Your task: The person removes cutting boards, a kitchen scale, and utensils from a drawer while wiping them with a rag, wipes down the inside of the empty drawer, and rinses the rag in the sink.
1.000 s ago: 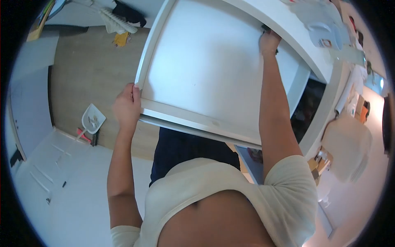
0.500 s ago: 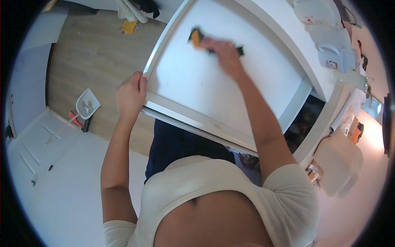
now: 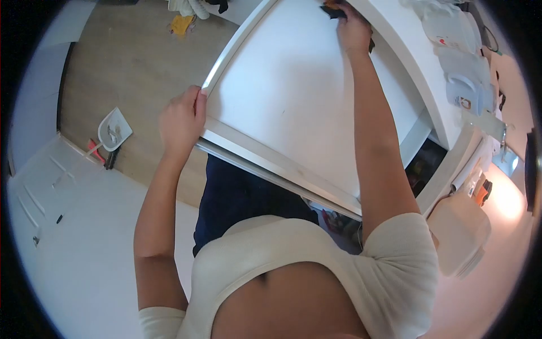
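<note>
An open white drawer (image 3: 282, 107) is pulled out in front of my body. My left hand (image 3: 182, 120) is closed around its near left corner, thumb over the top edge. At the drawer's far end, beside the white counter, my right hand (image 3: 355, 31) presses a dark and yellow cloth (image 3: 333, 11) on the drawer bottom. Bits of the cloth stick out on both sides of my fingers; the rest is under the hand. A tiny dark speck lies on the drawer bottom.
Several translucent plastic containers (image 3: 451, 31) stand on the white counter at the right. On the wooden floor at the left are a white dustpan (image 3: 114, 130) with debris and a red-and-black brush (image 3: 110, 158). A yellow cloth (image 3: 182, 25) lies farther off.
My right hand has moved the cloth from the drawer's middle to its far right end. My left hand keeps its hold on the corner.
</note>
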Motion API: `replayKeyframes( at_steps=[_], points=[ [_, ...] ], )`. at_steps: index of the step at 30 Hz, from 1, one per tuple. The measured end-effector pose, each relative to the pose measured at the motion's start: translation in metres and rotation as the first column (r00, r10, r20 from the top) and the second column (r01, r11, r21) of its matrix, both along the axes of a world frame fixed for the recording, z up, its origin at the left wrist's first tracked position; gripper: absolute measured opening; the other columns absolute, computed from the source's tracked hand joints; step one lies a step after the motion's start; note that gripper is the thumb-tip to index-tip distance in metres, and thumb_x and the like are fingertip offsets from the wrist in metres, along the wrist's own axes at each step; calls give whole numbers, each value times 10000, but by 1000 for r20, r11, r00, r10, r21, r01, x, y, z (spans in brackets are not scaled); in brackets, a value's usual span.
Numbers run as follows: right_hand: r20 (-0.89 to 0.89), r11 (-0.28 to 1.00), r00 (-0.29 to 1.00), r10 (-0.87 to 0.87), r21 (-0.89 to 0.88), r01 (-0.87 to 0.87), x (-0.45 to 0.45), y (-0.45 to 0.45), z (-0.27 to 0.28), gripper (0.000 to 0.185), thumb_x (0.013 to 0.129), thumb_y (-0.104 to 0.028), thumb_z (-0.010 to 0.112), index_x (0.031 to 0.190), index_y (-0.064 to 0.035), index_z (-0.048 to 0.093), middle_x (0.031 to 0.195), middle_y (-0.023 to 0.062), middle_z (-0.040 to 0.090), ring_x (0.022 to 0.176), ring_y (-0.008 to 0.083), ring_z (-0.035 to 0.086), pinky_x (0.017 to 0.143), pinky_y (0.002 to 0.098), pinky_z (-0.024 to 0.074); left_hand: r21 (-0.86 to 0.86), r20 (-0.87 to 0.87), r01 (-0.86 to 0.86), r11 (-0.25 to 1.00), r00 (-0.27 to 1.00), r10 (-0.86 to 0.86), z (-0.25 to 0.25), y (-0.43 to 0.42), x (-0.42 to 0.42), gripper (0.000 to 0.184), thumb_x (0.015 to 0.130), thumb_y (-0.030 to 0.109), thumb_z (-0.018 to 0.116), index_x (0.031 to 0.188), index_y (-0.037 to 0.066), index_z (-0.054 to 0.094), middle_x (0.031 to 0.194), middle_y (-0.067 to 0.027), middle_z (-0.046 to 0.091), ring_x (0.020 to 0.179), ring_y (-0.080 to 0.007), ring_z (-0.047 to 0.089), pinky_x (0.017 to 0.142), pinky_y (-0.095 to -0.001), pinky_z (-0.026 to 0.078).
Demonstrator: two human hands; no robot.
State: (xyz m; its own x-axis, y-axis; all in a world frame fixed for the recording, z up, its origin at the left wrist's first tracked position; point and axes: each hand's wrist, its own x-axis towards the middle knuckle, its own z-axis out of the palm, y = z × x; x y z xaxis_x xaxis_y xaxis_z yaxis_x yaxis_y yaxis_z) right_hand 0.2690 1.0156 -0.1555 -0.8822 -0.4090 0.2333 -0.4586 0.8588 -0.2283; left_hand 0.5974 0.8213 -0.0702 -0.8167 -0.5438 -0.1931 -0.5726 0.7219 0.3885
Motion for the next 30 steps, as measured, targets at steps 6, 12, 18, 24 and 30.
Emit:
replayKeyframes(
  at_steps=[6,12,18,24,30],
  points=[
    [52,954,960,275,-142,-265,10,2,4,369,731,19,507,1036,-151,628,1112,74,609,985,290,571,925,384,410,-24,-59,13,1000,998,-14,1,-1,-5,219,898,251,480,804,87,589,672,-131,596,639,-333,586,569,-434,455],
    [23,869,875,483,-137,-476,60,0,18,368,696,34,530,1003,-143,632,1022,102,631,881,346,576,834,403,460,6,17,21,1000,1000,-21,-3,-5,1,272,918,332,448,909,103,596,760,-146,617,717,-349,599,591,-441,454],
    [369,702,926,-81,-638,316,59,45,32,326,829,8,477,1140,-25,564,1080,116,613,975,229,563,873,310,423,-83,-137,-3,997,990,-9,-7,-3,1,188,880,245,511,791,92,573,641,-112,589,606,-319,581,550,-420,461],
    [-255,922,959,128,388,-20,-82,82,-60,316,877,-153,423,1103,4,578,1102,210,594,974,331,593,874,399,455,-83,-155,19,996,987,-32,-11,-5,1,211,881,254,511,765,84,557,639,-119,586,598,-321,582,540,-425,462],
    [281,772,761,585,-480,-417,76,-34,12,377,804,40,437,1112,-88,613,1135,96,614,1070,226,552,958,291,394,-105,-162,35,994,985,-52,-9,-4,-1,219,872,250,521,733,86,560,633,-118,584,592,-317,579,534,-422,458]
  ],
)
